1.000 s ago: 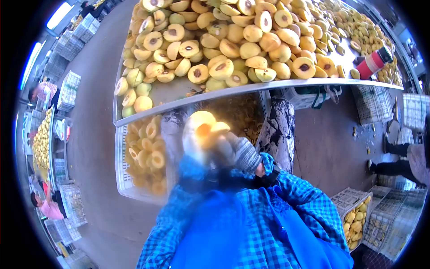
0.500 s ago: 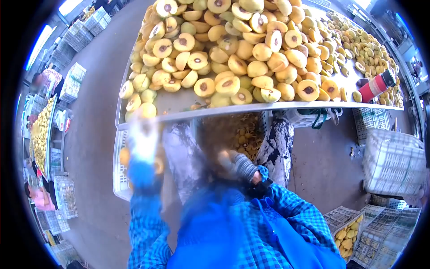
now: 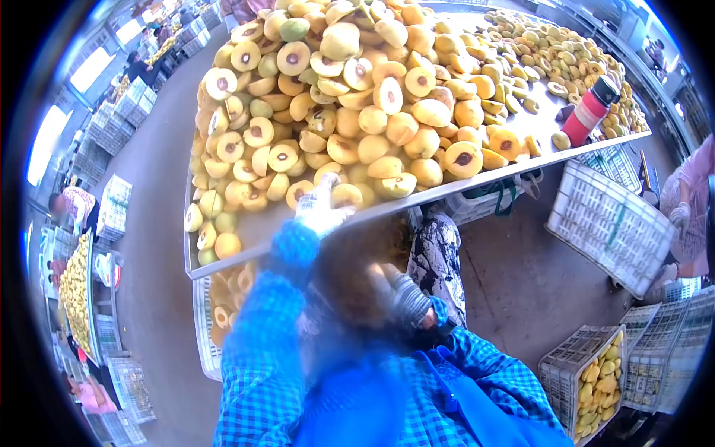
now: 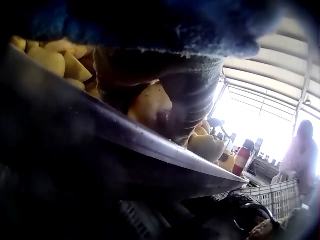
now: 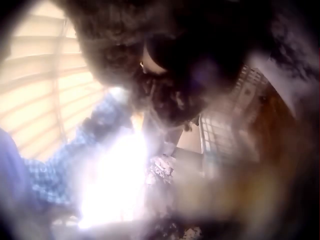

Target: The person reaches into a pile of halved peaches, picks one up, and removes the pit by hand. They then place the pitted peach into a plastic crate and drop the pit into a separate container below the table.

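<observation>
1. While sitting at centre frame, L hand [image 3: 322, 210] is gripping a fruit [image 4: 149, 106] at table [image 3: 249, 237] edge, fingers [image 4: 192, 95] curled round it.
2. R hand [image 3: 402, 293], lower centre: fingers blurred, can't tell.
3. Risk: tugging may be toppling heap [image 3: 357, 97] off rim.

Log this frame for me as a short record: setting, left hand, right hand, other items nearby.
setting: metal table heaped with halved yellow fruit
left hand: gloved left hand at the table's near edge, fingers curled round one fruit half
right hand: gloved right hand below the table edge; blurred, grip unclear
nearby: red flask upright on the table's far right; white crate holding fruit on the floor at right
</observation>
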Demonstrator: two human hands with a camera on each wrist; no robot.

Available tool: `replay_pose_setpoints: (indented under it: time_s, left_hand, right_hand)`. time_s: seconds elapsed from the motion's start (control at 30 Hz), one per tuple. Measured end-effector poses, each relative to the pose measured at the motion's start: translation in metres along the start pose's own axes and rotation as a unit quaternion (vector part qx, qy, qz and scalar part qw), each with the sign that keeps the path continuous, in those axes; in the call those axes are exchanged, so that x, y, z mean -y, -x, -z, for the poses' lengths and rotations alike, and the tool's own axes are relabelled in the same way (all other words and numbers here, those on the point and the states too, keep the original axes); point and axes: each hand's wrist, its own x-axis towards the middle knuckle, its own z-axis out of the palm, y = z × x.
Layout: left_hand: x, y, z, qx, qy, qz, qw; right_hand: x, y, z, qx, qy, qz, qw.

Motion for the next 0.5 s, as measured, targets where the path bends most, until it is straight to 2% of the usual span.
replay_pose_setpoints:
  time_s: [0.1, 0.13, 0.17, 0.2, 0.23, 0.27, 0.33, 0.37, 0.43, 0.47, 0.5]
  left_hand:
    - [0.022, 0.001, -0.013, -0.108, 0.057, -0.047, 0.991]
    - [0.036, 0.001, -0.021, -0.125, 0.336, -0.079, 0.93]
    - [0.012, 0.012, -0.016, -0.17, 0.482, -0.04, 0.859]
    - [0.006, 0.025, -0.005, -0.112, 0.566, 0.009, 0.816]
    - [0.004, 0.037, 0.004, -0.055, 0.643, 0.057, 0.762]
    - [-0.003, 0.047, 0.007, -0.076, 0.676, 0.091, 0.728]
    - [-0.02, 0.061, 0.003, -0.115, 0.735, 0.16, 0.649]
    - [-0.028, 0.066, 0.002, -0.111, 0.743, 0.152, 0.642]
    - [-0.037, 0.075, 0.0, -0.1, 0.76, 0.139, 0.627]
    - [-0.029, 0.077, -0.005, -0.045, 0.768, 0.073, 0.635]
    - [-0.031, 0.081, -0.007, -0.062, 0.765, 0.103, 0.633]
  right_hand:
    - [0.012, -0.008, 0.003, -0.009, 0.073, 0.165, 0.984]
    - [0.018, -0.009, 0.006, -0.006, 0.158, 0.189, 0.969]
    - [0.024, -0.011, 0.008, -0.007, 0.243, 0.216, 0.946]
    - [0.031, -0.012, 0.01, -0.012, 0.322, 0.242, 0.915]
    - [0.04, -0.013, 0.012, -0.018, 0.525, 0.293, 0.799]
    - [0.067, -0.014, 0.003, -0.025, 0.394, 0.168, 0.903]
    - [0.089, -0.019, -0.011, -0.056, 0.374, 0.135, 0.916]
    - [0.095, -0.02, -0.014, -0.072, 0.364, 0.117, 0.921]
    - [0.097, -0.026, -0.017, -0.034, 0.418, 0.185, 0.889]
    - [0.091, -0.029, -0.017, -0.016, 0.451, 0.233, 0.861]
    - [0.085, -0.032, -0.016, 0.002, 0.483, 0.28, 0.829]
